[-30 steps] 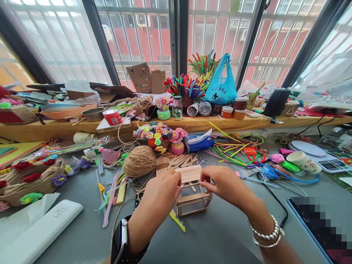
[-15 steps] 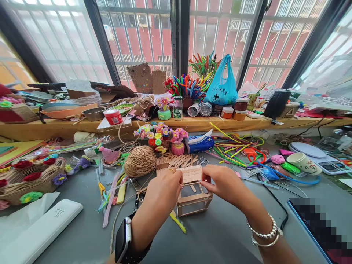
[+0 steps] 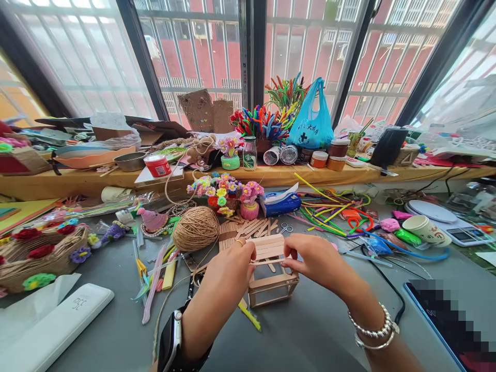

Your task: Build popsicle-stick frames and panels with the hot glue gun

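A single wooden craft stick (image 3: 269, 262) spans the gap between my hands, held level. My left hand (image 3: 232, 263) pinches its left end, and my right hand (image 3: 310, 256) pinches the right end, fingers curled. Just behind it lies a row of pale craft sticks (image 3: 267, 245) set side by side on top of a small box-shaped craft-stick frame (image 3: 273, 281). The frame stands on the grey table below my fingers, its lower front side open. My fingers hide the ends of the row and part of the frame's top.
Behind the frame are loose craft sticks (image 3: 251, 227), small scissors (image 3: 287, 227) and a twine ball (image 3: 196, 229). Yellow pipe cleaner (image 3: 250, 315) lies by the frame. A white power bank (image 3: 73, 325) is left, a phone (image 3: 445, 325) right, a kitchen scale (image 3: 434, 212) back right.
The stick between my hands has come apart from the row's front edge, slightly nearer to me, and a gap shows behind it. Both hands keep their pinch.
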Demonstrator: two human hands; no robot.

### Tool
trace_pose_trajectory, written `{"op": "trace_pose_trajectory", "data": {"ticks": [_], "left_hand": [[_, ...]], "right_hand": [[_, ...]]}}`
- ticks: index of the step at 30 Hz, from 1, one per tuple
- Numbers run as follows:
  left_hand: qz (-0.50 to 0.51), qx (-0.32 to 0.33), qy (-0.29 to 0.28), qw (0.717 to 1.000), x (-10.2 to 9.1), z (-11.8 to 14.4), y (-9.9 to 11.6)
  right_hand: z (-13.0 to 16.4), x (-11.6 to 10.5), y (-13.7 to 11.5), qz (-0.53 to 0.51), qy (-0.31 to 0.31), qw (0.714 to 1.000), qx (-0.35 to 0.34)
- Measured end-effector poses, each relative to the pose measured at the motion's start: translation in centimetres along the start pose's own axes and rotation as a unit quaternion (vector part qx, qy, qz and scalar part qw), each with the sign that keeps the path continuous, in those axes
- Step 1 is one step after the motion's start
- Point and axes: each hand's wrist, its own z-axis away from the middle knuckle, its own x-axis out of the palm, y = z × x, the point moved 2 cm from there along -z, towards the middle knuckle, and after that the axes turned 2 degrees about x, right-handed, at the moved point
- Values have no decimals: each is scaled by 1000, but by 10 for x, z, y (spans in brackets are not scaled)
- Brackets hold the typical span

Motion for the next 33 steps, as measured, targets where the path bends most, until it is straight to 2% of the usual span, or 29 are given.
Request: {"op": "trace_pose_trajectory", "data": {"ticks": [15, 23, 33], "left_hand": [[-6, -19, -32, 999, 0, -3, -1], [-14, -17, -17, 1000, -2, 0, -2], [-39, -44, -25, 998, -9, 1, -7]], "right_hand": [[-1, -1, 0, -4, 8, 1000, 0], [-1, 0, 1, -7, 7, 1000, 6], [-1, -5, 8, 4, -6, 999, 32]]}}
